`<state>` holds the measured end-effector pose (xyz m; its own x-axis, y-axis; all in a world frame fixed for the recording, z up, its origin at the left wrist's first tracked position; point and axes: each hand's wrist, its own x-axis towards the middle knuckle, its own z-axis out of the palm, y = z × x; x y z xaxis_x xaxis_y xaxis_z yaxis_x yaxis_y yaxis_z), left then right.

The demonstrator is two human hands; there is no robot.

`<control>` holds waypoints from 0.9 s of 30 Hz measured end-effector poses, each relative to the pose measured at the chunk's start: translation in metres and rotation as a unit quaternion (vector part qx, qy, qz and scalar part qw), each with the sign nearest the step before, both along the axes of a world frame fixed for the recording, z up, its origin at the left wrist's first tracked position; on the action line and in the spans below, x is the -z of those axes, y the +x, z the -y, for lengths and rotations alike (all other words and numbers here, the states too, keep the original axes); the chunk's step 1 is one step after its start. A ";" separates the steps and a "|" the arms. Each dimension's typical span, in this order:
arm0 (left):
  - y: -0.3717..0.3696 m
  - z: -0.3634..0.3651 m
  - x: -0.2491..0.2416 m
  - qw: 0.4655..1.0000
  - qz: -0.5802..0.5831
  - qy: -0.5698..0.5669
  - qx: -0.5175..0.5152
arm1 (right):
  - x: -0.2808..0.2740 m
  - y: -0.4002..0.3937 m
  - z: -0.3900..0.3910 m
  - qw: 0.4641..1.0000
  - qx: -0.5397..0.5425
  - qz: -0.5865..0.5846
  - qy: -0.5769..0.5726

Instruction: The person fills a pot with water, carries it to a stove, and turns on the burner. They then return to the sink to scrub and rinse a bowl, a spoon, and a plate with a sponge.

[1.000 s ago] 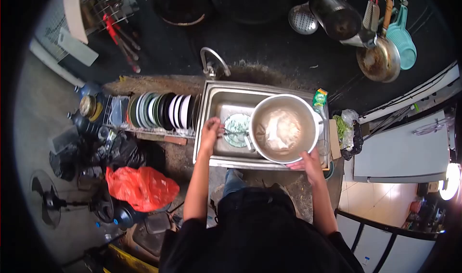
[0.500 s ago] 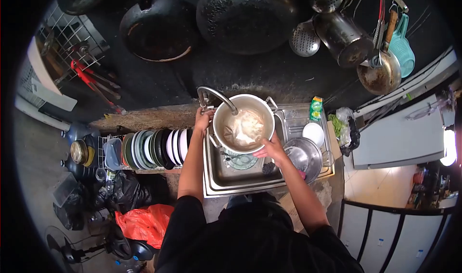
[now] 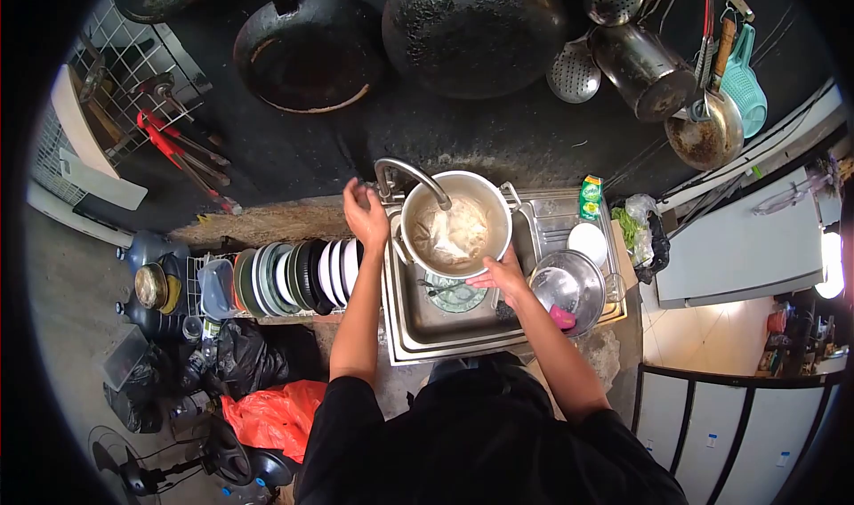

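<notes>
A metal cooking pot (image 3: 411, 238) with two side handles is over the sink (image 3: 427, 331), with cloudy, whitish liquid inside. My right hand (image 3: 505, 279) supports its lower right side, thumb by the rim and fingers reaching underneath. The curved faucet (image 3: 414, 169) has its spout end over the pot; whether water is running is hard to tell. Left of the faucet, my left hand (image 3: 366, 218) is raised, fingers apart, holding nothing. Partly hidden below the pot, a greenish glass plate (image 3: 458, 300) lies in the sink with dark utensils.
On the drainboard stand a metal bowl (image 3: 583, 282) with a pink item (image 3: 562, 317), a white bowl (image 3: 587, 242) and a green soap pack (image 3: 591, 198). Plates (image 3: 283, 274) fill a rack at left. Pans (image 3: 307, 56) and ladles (image 3: 574, 73) hang on the wall.
My left hand has come away from the faucet's base and lifted, fingers spreading. My right hand stays at the pot. The whole view has shifted slightly.
</notes>
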<state>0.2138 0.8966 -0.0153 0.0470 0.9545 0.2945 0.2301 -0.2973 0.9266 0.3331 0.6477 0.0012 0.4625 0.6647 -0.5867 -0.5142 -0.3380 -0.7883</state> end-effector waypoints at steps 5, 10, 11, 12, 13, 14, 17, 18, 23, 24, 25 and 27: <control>0.024 0.023 -0.100 0.971 -0.010 0.233 0.044 | -0.005 -0.012 -0.003 1.000 0.011 0.011 -0.014; 0.041 0.017 -0.109 0.927 -0.106 0.308 0.187 | 0.011 -0.019 -0.002 0.999 0.014 -0.032 -0.017; 0.043 0.013 -0.105 0.927 -0.128 0.274 0.220 | 0.015 -0.021 -0.001 0.999 0.019 -0.033 -0.013; 0.045 0.014 -0.106 0.928 -0.108 0.285 0.216 | 0.015 -0.024 -0.001 0.999 0.025 -0.021 -0.010; 0.050 0.015 -0.106 0.925 -0.106 0.289 0.222 | 0.014 -0.024 0.000 0.999 0.032 -0.007 -0.009; 0.049 0.017 -0.105 0.926 -0.111 0.287 0.220 | 0.015 -0.026 0.002 0.999 0.042 -0.009 -0.006; 0.052 0.018 -0.105 0.926 -0.115 0.284 0.221 | 0.022 -0.032 0.004 0.997 0.077 -0.007 0.022; 0.051 0.019 -0.104 0.927 -0.112 0.282 0.220 | 0.023 -0.032 0.005 0.997 0.076 -0.017 0.019; 0.050 0.019 -0.100 0.932 -0.105 0.279 0.207 | 0.028 -0.037 0.006 0.994 0.101 -0.019 0.023; 0.050 0.019 -0.096 0.932 -0.101 0.280 0.207 | 0.024 -0.039 0.006 0.994 0.106 -0.008 0.026; 0.050 0.022 -0.097 0.931 -0.102 0.277 0.216 | 0.020 -0.042 0.008 0.993 0.112 0.003 0.026; 0.051 0.026 -0.099 0.932 -0.112 0.279 0.204 | 0.015 -0.047 0.011 0.992 0.121 0.014 0.026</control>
<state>0.2651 0.8702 0.0839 0.4934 0.5445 0.6783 0.1617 -0.8237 0.5435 0.2863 0.6371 -0.0135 0.6278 0.5611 -0.5395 -0.5536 -0.1653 -0.8162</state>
